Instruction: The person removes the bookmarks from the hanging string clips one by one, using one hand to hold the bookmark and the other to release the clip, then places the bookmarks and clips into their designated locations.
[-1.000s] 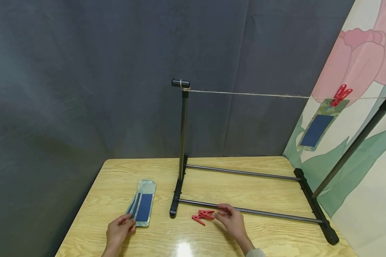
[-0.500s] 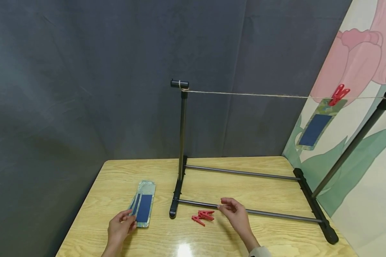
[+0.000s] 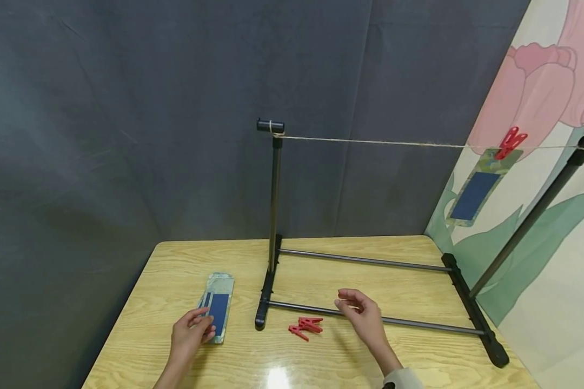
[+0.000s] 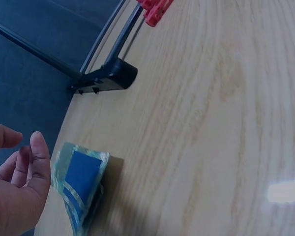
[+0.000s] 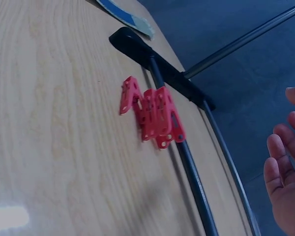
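Observation:
Fanned blue-and-green cards (image 3: 219, 308) lie in a stack on the table. My left hand (image 3: 190, 332) hovers at the stack's lower left; in the left wrist view this hand (image 4: 19, 184) is apart from the cards (image 4: 81, 169), with thumb and fingers parted and holding nothing. Several red clothespins (image 3: 309, 324) lie heaped on the table between my hands. To their right, my right hand (image 3: 367, 319) is raised above the stand's front bar. The right wrist view shows its fingers (image 5: 280, 160) loosely bent and holding nothing, clear of the clothespins (image 5: 157, 115).
A black stand's left post (image 3: 276, 210) and right post (image 3: 525, 221) carry a string (image 3: 370, 142). From the string's right part hangs one card (image 3: 476, 194) by a red clothespin (image 3: 510, 143). A dark curtain (image 3: 199, 135) lies behind the table (image 3: 175, 270).
My right hand has moved up and right, away from the clothespins. My left hand has shifted slightly right and up over the cards. The clothespins and hanging card stay put.

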`<state>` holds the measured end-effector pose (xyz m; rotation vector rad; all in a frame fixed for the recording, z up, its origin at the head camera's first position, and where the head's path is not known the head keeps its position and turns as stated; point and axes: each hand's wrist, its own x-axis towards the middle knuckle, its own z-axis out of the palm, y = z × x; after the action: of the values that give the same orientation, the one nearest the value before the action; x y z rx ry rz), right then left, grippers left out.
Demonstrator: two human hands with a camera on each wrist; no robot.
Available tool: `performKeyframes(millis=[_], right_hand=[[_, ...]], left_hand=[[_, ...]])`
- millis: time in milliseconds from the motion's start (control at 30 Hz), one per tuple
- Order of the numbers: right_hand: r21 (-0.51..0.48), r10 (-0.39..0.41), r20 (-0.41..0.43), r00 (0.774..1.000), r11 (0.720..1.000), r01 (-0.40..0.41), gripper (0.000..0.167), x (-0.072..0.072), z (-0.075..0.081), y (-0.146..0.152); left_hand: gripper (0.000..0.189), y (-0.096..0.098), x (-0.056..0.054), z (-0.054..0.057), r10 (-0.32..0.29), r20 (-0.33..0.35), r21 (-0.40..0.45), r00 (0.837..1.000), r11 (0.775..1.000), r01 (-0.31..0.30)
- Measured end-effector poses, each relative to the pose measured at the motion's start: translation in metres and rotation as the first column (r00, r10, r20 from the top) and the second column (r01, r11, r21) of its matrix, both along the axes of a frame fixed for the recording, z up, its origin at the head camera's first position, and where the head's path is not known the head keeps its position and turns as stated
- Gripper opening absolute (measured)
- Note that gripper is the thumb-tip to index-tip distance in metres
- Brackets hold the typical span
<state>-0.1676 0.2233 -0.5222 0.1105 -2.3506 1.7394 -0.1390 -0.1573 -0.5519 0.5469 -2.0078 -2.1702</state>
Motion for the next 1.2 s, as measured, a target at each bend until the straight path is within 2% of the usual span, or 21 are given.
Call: performKeyframes(millis=[167,400,700,967,1200], right_hand=[[-0.004,0.01,0.003,1.0,1.0,-0.01,0.022,-0.001,0.01,0.003],[0.017,0.041,-0.044,0.998,0.999,-0.04,0.021,0.001,0.029,0.005],[0.085,0.084,-0.097,0.992,0.994,-0.076,0.017,0.015,0.074,-0.001],[0.092,0.127,-0.144,0.981,0.989,-0.115,0.018,0.014,0.087,0.001],[0.131,0.137,-0.159,0.978,0.984,-0.117,0.019,0.015,0.1,0.001]], left_hand=[[0.038,0.006,-0.004,0.01,-0.03,0.044,-0.012,0.999,0.999,0.03],[0.029,0.015,-0.008,0.021,-0.04,-0.002,0.014,0.999,0.999,0.04],[0.029,0.025,-0.014,0.036,-0.096,-0.041,0.017,0.995,0.995,0.097],[0.026,0.033,-0.023,0.044,-0.122,-0.064,0.025,0.99,0.992,0.124],[0.02,0.04,-0.03,0.056,-0.158,-0.123,0.0,0.98,0.987,0.159]])
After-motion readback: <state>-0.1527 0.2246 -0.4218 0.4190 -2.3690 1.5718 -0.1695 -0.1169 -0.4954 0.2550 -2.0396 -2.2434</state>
